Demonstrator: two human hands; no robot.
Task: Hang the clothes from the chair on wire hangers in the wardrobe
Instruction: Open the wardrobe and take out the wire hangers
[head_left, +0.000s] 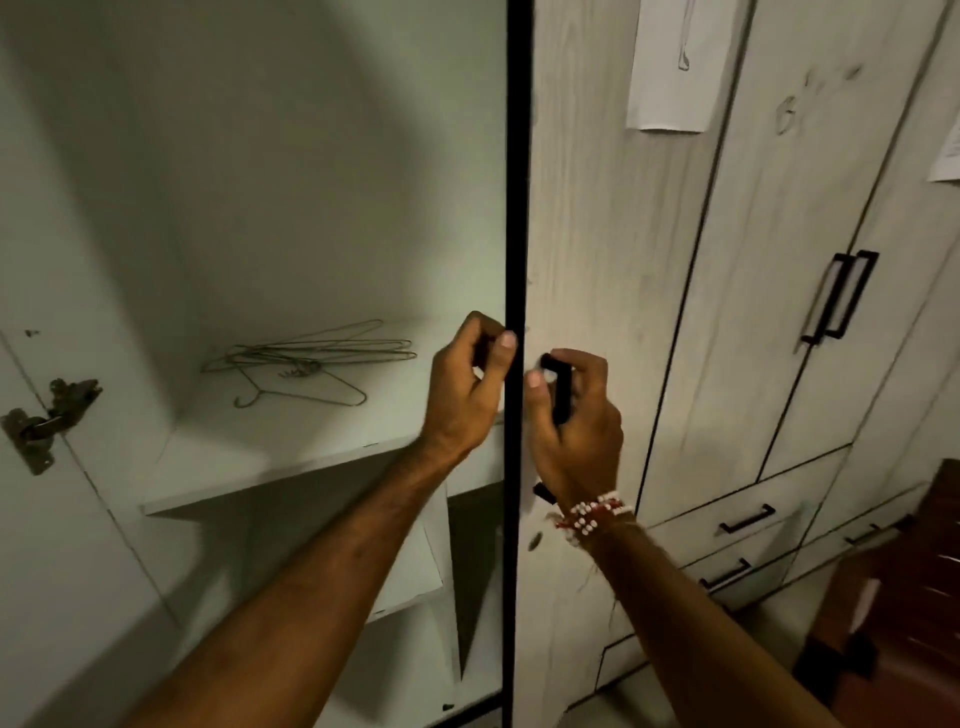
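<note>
The wardrobe's left compartment stands open, and several wire hangers (311, 358) lie in a loose pile on its white shelf (291, 457). My right hand (574, 426) grips the black handle (561, 389) of the pale wood-grain door (608, 234). My left hand (467, 384) is at that door's black edge (517, 182), fingers curled and thumb against it. A blurred reddish-brown chair (893, 597) shows at the bottom right with something dark (836, 660) on it; I cannot make out any clothes.
A metal hinge (47, 415) sits on the left wall of the compartment. To the right are more closed doors with black handles (841, 296), drawers (748, 519) below them, and taped paper sheets (675, 62) above.
</note>
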